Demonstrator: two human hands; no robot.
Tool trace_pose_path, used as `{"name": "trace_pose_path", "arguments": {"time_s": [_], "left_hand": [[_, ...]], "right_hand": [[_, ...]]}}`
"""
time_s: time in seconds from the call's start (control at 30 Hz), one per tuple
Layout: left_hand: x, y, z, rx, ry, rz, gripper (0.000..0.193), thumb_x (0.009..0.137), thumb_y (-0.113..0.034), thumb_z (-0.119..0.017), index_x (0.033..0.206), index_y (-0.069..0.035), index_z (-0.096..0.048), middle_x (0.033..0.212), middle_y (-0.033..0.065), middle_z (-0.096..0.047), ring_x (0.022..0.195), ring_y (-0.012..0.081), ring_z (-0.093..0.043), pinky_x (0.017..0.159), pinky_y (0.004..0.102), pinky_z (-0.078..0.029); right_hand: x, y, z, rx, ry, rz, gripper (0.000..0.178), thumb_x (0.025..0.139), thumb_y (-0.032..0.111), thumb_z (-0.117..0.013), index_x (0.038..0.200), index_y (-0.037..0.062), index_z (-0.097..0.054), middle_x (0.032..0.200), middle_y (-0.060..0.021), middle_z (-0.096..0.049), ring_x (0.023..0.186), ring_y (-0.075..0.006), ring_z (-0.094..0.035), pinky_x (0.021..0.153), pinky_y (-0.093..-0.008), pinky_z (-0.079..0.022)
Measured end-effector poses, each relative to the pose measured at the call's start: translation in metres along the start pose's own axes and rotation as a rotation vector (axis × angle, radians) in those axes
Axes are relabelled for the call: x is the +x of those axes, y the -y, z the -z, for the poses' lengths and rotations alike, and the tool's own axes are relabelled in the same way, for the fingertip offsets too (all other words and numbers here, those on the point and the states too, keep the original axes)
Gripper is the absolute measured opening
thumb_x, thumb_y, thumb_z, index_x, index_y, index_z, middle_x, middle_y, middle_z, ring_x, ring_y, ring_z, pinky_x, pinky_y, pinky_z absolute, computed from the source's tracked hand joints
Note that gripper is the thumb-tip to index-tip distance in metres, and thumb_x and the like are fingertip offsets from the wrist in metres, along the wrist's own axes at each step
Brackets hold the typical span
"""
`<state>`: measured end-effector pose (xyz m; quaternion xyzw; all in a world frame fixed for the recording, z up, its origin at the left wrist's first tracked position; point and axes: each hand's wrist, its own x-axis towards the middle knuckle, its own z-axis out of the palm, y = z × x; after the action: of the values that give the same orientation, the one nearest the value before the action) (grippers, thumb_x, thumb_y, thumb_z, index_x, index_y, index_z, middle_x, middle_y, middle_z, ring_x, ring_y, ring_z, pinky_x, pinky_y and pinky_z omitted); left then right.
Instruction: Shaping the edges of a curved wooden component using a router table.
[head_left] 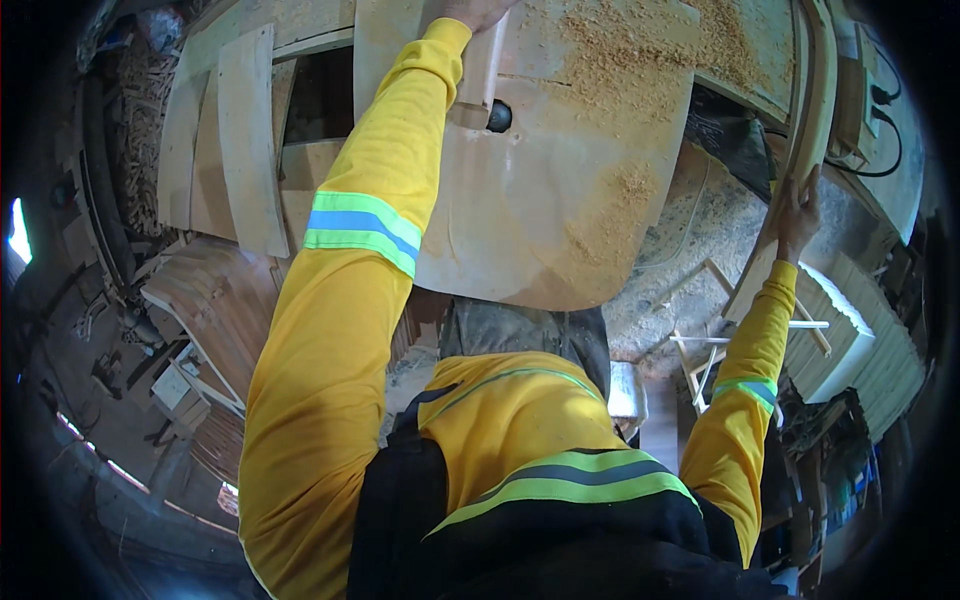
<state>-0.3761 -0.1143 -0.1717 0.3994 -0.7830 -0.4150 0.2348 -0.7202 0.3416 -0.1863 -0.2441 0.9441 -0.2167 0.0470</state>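
Observation:
My right hand (797, 215) is closed on a long, narrow wooden board (815, 110) at the right, which runs from the top of the view down past the table's side. Stretched far forward, my left hand (478, 12) lies by the top end of a short wooden bar (484, 75). Its fingers are cut off by the upper edge, so their grip is hidden. Beneath the bar is a pale wooden tabletop (520, 230) with a rounded front edge. Next to the bar's near end shows a round black knob or hole (499, 117).
Sawdust and shavings (640, 60) cover part of the tabletop. Loose planks (250, 140) lie at the left, above stacked curved wooden pieces (215, 290). Black cables (885, 150) hang at the far right. A light wooden frame (705, 360) stands on the dusty floor below.

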Motion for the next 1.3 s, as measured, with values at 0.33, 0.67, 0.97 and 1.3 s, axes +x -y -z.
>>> {"name": "trace_pose_path", "arguments": {"time_s": [0.33,0.67,0.97,1.3], "left_hand": [[0.003,0.008,-0.004,-0.050,-0.002,-0.001,0.071,0.077,-0.010,-0.075,0.142,-0.003,-0.047,0.119,0.0223,-0.067,0.111,0.0332,-0.065,0.093,0.0393,-0.052],[0.005,-0.012,-0.013,0.477,-0.080,0.215,0.073,0.075,-0.013,-0.077,0.142,-0.005,-0.048,0.124,0.0218,-0.065,0.114,0.0336,-0.064,0.095,0.0423,-0.052],[0.020,-0.010,-0.034,1.163,-0.082,0.547,0.072,0.079,-0.019,-0.072,0.145,-0.011,-0.045,0.121,0.0256,-0.064,0.111,0.0419,-0.063,0.093,0.0481,-0.052],[-0.002,0.032,-0.006,-0.134,-0.029,-0.031,0.065,0.079,-0.016,-0.075,0.138,-0.007,-0.052,0.115,0.0210,-0.068,0.109,0.0340,-0.066,0.092,0.0435,-0.053]], "right_hand": [[0.000,0.000,0.002,0.006,0.022,-0.071,0.060,0.093,0.043,-0.068,0.147,0.0230,-0.051,0.116,-0.0207,-0.071,0.101,-0.0209,-0.070,0.084,-0.0341,-0.053],[0.009,-0.010,-0.002,0.023,-0.016,-0.050,0.062,0.092,0.041,-0.071,0.147,0.0198,-0.051,0.122,-0.0153,-0.070,0.103,-0.0149,-0.064,0.089,-0.0299,-0.049],[0.020,-0.021,-0.005,-0.014,-0.005,0.007,0.060,0.091,0.038,-0.072,0.145,0.0208,-0.053,0.127,-0.0122,-0.068,0.106,-0.0167,-0.065,0.091,-0.0311,-0.049],[0.022,-0.029,-0.001,-0.037,0.070,-0.094,0.062,0.090,0.042,-0.072,0.146,0.0241,-0.052,0.121,-0.0165,-0.070,0.106,-0.0157,-0.065,0.091,-0.0308,-0.049]]}}
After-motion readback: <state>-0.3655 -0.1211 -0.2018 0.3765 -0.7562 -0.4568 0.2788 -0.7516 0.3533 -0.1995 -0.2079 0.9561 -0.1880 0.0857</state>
